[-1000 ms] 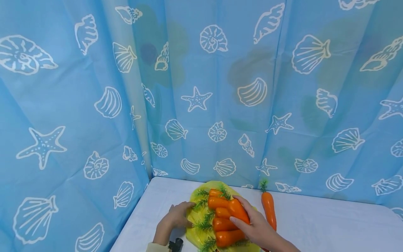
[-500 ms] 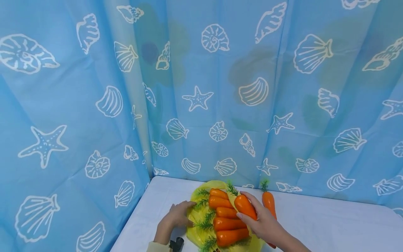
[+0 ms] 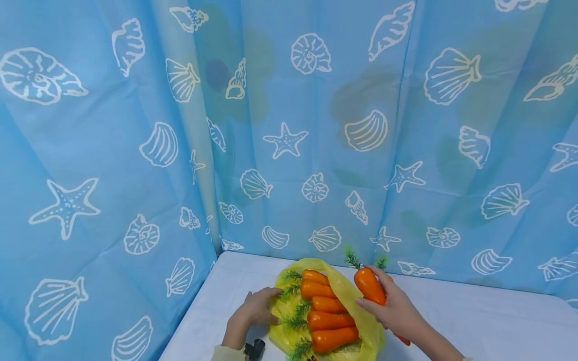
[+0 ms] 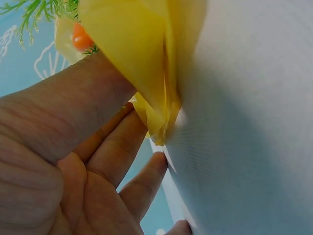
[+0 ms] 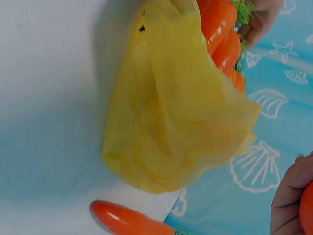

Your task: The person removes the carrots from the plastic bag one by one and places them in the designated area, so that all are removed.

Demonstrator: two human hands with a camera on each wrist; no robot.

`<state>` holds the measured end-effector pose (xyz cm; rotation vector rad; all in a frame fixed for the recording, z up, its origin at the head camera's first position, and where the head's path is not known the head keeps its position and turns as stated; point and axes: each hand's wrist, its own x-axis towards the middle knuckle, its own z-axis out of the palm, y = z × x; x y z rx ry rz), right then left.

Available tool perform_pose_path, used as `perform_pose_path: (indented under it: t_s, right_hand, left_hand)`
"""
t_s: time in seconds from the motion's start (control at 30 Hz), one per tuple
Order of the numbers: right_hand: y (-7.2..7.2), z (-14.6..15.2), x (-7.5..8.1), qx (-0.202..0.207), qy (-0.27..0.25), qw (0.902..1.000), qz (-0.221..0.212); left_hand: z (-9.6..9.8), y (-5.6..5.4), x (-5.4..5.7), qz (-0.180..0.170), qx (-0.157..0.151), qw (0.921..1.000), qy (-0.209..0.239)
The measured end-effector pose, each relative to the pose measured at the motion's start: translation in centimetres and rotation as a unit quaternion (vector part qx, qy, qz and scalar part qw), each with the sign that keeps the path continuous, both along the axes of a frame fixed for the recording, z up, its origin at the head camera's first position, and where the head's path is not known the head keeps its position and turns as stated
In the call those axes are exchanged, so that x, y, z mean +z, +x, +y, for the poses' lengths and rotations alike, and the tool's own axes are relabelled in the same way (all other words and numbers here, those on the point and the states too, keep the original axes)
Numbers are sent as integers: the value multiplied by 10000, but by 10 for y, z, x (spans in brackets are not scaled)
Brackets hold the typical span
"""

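A yellow plastic bag [image 3: 347, 287] lies on the table with several orange carrots [image 3: 331, 320] in it, their green tops to the left. My left hand [image 3: 259, 307] is at the bag's left side; in the left wrist view its thumb and fingers [image 4: 124, 147] pinch the yellow plastic. My right hand [image 3: 397, 306] grips a single carrot [image 3: 369, 285] by its thick end, raised to the right of the bag. Another carrot [image 5: 127, 219] lies on the table beyond the bag in the right wrist view; in the head view my right hand mostly hides it.
The white tabletop [image 3: 487, 316] extends to the right. Blue curtains [image 3: 316, 150] with white shell prints stand behind and to the left. A black device [image 3: 257, 348] sits at my left wrist.
My right hand has lifted one carrot off those in the bag and carried it rightward, past the bag's rim. The bag's right edge now stands up. My left hand stays put.
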<state>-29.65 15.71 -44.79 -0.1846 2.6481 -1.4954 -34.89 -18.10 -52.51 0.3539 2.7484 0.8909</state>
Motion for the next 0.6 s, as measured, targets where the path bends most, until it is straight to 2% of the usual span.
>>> perform_pose_path:
  t_s: [0.3, 0.5, 0.6]
  right_hand:
    - [-10, 21, -4, -165, -30, 9998, 50]
    - [-14, 34, -4, -288, 231, 9989, 296]
    - [-17, 42, -6, -368, 287, 9987, 200]
  left_hand:
    - [0, 1, 1, 9, -53, 10000, 1]
    - [-1, 2, 3, 49, -83, 10000, 6]
    - [-1, 2, 2, 74, -90, 9999, -9]
